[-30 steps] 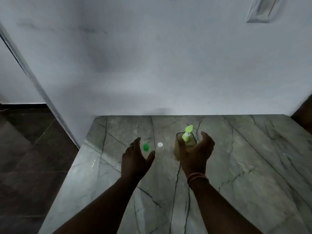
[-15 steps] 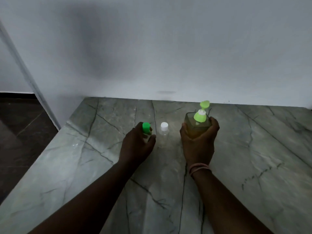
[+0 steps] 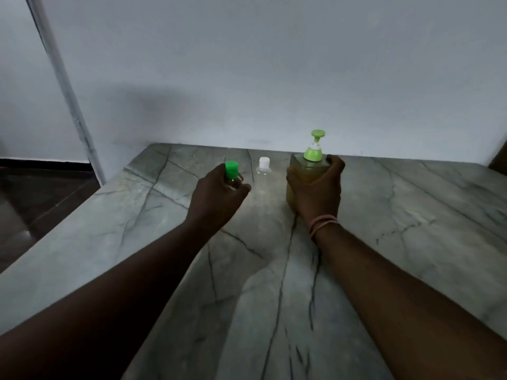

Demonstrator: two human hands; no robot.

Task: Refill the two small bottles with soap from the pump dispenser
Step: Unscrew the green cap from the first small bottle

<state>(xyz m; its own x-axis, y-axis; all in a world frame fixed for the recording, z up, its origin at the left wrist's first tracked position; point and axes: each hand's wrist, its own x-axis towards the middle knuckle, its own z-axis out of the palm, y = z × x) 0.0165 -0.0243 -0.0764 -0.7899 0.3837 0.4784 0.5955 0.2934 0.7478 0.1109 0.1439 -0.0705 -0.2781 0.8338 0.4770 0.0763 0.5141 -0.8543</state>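
From the head camera, we had our left hand [image 3: 219,192] curled round the green-capped small bottle [image 3: 231,171], its cap standing clear above our fingers [image 3: 241,185]. Our right hand [image 3: 315,193] wrapped the pump dispenser [image 3: 308,171], thumb on its near-left side, fingertips round its far-right edge. The white-capped small bottle [image 3: 264,170] stood untouched between our two hands on the marble counter [image 3: 411,215]. We judged this the opening grasp; both caps were on, so uncapping came next.
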